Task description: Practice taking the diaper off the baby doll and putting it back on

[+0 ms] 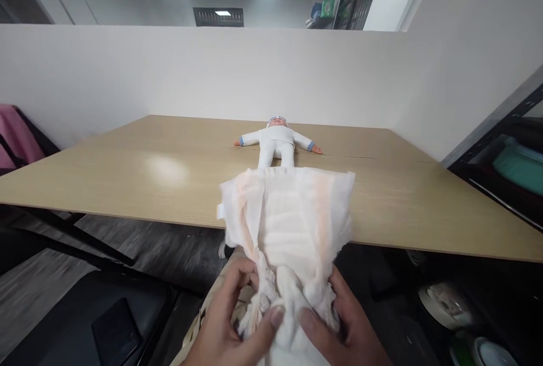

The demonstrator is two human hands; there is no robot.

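Hand on the left point(220, 323), at lower centre, is clamped on the bunched left side of a white diaper point(288, 213), which fans upward from between both hands, below the doll point(277, 137) mid-frame; the right hand point(356, 326) pinches its right side.

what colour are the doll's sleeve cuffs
The cuffs are blue, seen best in the head view.

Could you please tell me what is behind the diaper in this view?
Beyond the diaper, a white-clothed doll lies face up on the table, arms spread. The diaper hides the lower ends of its legs and part of the table's near edge.
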